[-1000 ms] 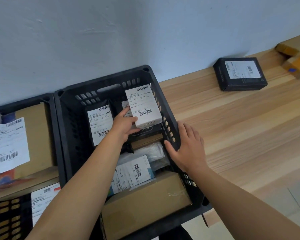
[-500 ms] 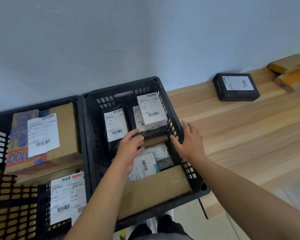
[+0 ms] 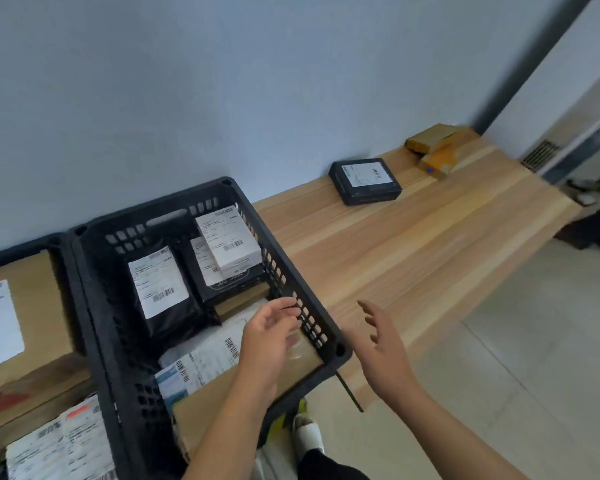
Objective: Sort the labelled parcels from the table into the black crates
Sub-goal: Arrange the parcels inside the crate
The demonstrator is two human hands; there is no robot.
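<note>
A black crate [image 3: 94,327] stands at the table's left end and holds several labelled parcels: a white box [image 3: 227,244] at its far right, a black pouch [image 3: 163,292] and a brown carton [image 3: 208,407] in front. My left hand [image 3: 269,336] hovers over the crate's near right corner, fingers relaxed, holding nothing. My right hand [image 3: 383,344] hangs open just outside the crate's right wall, above the table. A black labelled box [image 3: 366,180] lies far back on the wooden table [image 3: 430,258], with brown parcels [image 3: 435,150] behind it.
A second black crate [image 3: 54,244] at the far left holds a large brown carton [image 3: 32,306] and a white labelled parcel [image 3: 59,448]. The wall runs along the table's back edge. My feet [image 3: 307,434] show on the pale floor below the table's front edge.
My left hand has let go of the white box and drawn back to the crate's near right corner. My right hand has lifted off the crate's wall and moved right. The view has swung right.
</note>
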